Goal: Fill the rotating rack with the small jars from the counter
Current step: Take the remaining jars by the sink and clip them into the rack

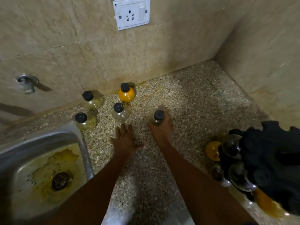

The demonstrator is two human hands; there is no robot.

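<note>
Gripping a small round jar [157, 118] around its belly, the right hand [159, 129] curls its fingers about the glass on the speckled worktop [194, 101]; the left hand [125, 140] lies flat, holding nothing. Four more jars stand near the wall, one orange-filled [126, 93]. The rack [267, 163] stands at right. Glass looks light, smooth, breakable; the belly or black cap offers purchase.

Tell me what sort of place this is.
Most likely a home kitchen corner: a steel sink, a speckled stone counter with small jars, and a tiled wall with a socket.
</note>
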